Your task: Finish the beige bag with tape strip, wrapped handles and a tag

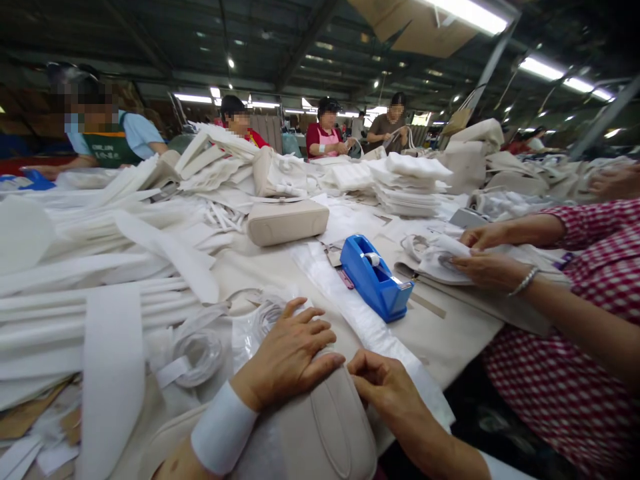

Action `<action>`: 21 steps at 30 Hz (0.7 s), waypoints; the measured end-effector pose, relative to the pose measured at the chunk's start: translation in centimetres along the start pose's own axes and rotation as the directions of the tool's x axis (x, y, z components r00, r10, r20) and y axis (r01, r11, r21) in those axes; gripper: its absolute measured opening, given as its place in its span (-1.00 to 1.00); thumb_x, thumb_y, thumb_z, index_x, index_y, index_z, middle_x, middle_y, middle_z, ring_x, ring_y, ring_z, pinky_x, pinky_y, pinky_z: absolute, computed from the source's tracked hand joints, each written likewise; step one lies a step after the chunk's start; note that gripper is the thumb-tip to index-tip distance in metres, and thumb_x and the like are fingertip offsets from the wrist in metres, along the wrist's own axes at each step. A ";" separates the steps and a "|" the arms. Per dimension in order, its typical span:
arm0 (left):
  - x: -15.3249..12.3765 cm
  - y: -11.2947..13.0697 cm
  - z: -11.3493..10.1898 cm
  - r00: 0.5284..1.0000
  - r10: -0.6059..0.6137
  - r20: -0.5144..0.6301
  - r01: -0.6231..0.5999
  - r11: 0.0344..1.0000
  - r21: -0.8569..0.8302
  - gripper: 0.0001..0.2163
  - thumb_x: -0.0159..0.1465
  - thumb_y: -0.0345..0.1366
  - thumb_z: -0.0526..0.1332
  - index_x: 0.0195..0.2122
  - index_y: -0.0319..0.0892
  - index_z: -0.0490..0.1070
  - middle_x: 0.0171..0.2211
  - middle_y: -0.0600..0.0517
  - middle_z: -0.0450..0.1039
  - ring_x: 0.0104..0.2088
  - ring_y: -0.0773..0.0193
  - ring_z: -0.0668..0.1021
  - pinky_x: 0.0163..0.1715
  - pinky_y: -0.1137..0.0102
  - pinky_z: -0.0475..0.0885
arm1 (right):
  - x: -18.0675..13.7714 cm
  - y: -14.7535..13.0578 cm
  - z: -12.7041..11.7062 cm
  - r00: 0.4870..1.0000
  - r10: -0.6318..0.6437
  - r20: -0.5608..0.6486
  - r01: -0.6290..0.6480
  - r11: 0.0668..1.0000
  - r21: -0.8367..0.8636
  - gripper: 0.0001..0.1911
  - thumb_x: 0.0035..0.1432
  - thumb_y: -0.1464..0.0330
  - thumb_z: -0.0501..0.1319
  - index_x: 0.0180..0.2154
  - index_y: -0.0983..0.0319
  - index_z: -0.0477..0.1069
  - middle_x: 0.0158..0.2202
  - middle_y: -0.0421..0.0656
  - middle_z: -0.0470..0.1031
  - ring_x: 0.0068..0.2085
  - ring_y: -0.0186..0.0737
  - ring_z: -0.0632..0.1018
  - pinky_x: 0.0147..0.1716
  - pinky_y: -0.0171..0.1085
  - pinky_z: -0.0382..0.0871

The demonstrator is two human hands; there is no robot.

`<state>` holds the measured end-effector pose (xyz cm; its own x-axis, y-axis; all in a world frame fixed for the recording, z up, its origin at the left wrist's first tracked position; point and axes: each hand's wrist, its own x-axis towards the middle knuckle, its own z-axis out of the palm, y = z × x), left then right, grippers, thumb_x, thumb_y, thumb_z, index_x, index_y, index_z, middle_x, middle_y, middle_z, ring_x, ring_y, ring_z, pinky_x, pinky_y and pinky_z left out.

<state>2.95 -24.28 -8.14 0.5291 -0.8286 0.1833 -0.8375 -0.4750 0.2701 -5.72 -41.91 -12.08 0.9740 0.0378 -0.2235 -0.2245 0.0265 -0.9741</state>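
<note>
A beige handbag (325,420) lies close in front of me, with a stitched strap or flap along its side. My left hand (293,353) rests over its far end, fingers stretched out and thumb against the edge. At the right edge of the same bag my right hand (383,383) is closed in a pinch; what exactly sits between the fingertips is hidden. Just beyond my left hand lies a coil of clear-wrapped strap (267,317). Another wrapped coil (197,357) is to its left.
A blue tape dispenser (375,277) stands ahead beside white plastic bags (340,293). Another beige bag (287,221) lies farther back. White padding sheets (113,360) pile up at left. On the right, a co-worker's hands (483,257) handle a wrapped piece. Other people work across the table.
</note>
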 end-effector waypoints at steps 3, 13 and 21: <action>0.1 0.0 0.2 1.000 0.008 0.000 -0.008 1.000 0.010 -0.71 0.40 -0.05 0.02 -0.19 -0.04 0.47 -0.15 0.09 0.51 0.15 0.13 0.33 0.28 0.05 -0.14 | -1.1 -0.2 -0.5 0.993 -0.098 0.066 0.104 0.991 -0.084 -0.79 0.12 0.24 0.25 -0.43 0.25 0.47 -0.45 -0.23 0.42 -0.37 -0.31 0.41 -0.37 -0.36 0.26; 0.4 0.1 0.4 0.999 0.025 -0.030 -0.024 0.998 0.062 -0.66 0.39 -0.04 0.03 -0.37 -0.11 0.44 -0.32 0.08 0.46 -0.11 0.23 0.45 0.26 0.11 -0.04 | -3.4 -0.1 0.9 0.990 -0.140 0.017 0.131 0.870 -0.476 -0.56 0.25 0.24 0.10 0.14 0.16 0.26 0.21 -0.06 0.24 0.23 -0.09 0.25 0.26 -0.07 0.08; 0.5 -0.1 0.3 0.999 0.026 -0.032 -0.023 0.996 0.082 -0.69 0.40 -0.06 0.03 -0.34 -0.10 0.43 -0.29 0.09 0.50 -0.02 0.20 0.43 0.26 0.13 -0.07 | -2.0 3.3 4.2 0.946 -0.284 -0.158 0.184 0.868 -0.462 -0.48 0.24 0.28 0.09 0.20 0.20 0.04 0.19 0.01 0.21 0.25 -0.03 0.23 0.25 -0.03 0.11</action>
<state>3.28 -24.70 -8.38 0.5114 -0.8307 0.2199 -0.8579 -0.4786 0.1871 -8.49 -37.67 -14.68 0.9898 -0.1291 0.0604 -0.0013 -0.4316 -0.9021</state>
